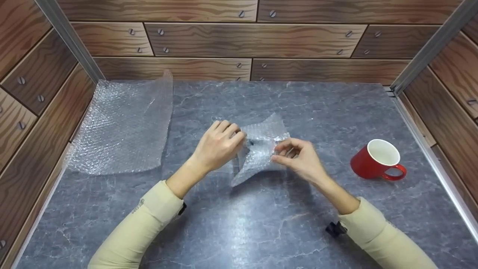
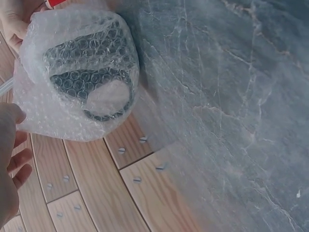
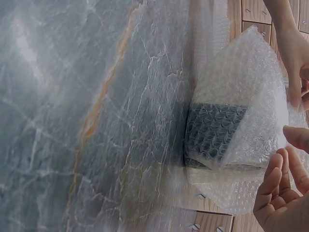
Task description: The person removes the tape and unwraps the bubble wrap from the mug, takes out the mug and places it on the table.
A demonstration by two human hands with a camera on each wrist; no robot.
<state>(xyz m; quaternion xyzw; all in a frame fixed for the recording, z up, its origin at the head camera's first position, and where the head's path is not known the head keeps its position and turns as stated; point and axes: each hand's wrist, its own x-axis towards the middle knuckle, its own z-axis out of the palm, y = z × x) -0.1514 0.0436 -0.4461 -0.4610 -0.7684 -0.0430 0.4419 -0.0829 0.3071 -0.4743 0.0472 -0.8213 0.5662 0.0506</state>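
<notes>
In the head view, a bundle of bubble wrap [image 1: 261, 149] stands mid-table, between my hands. Through its clear layers a dark mug [image 2: 91, 53] with a looped handle shows in the left wrist view. My left hand [image 1: 220, 144] is at the bundle's upper left, fingers bent, with thumb and fingertips pinching the wrap's edge. On the other side my right hand [image 1: 300, 157] pinches the wrap between thumb and forefinger; the right wrist view shows its fingertips [image 3: 277, 162] close against the folded edge. The exact contact is partly hidden.
A flat sheet of bubble wrap [image 1: 123, 127] lies at the table's left, its far right corner curling up. To the right stands a red mug [image 1: 364, 162], white inside, handle toward the near right. Wood-patterned walls [image 1: 254, 39] and metal rails border the marbled table [image 1: 239, 224].
</notes>
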